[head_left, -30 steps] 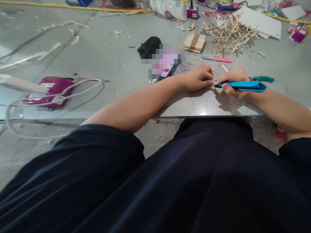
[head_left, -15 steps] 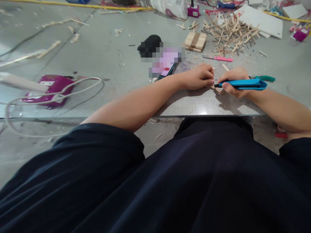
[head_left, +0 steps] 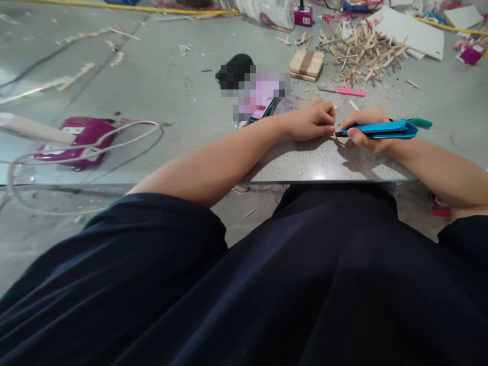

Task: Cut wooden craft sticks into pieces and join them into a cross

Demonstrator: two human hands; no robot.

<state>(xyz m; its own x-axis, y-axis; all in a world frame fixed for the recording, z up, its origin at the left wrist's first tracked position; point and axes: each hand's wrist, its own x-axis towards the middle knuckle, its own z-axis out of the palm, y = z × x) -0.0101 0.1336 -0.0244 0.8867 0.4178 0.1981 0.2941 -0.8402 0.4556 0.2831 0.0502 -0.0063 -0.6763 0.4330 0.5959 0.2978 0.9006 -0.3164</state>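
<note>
In my right hand (head_left: 368, 129) is a blue utility knife (head_left: 396, 129), my fingers wrapped around its body. Its dark tip points left and meets a small wooden craft stick (head_left: 342, 141) near the table's front edge. My left hand (head_left: 312, 120) rests on the table with its fingers curled, pinching the stick's far end; the fingers cover that end. A loose piece of stick (head_left: 354, 105) lies just beyond the two hands. A green handle (head_left: 419, 123) sticks out behind the knife, the rest of that tool hidden.
Beyond my hands lie a pink-handled knife (head_left: 351, 92), a banded stack of craft sticks (head_left: 306, 65) and a heap of cut sticks (head_left: 364, 48). A phone (head_left: 263, 104) and a black case (head_left: 235, 71) are left of them. A purple power strip (head_left: 82, 142) with white cable sits farther left.
The knife and my right hand have shifted only very slightly. My left hand keeps its place on the stick.
</note>
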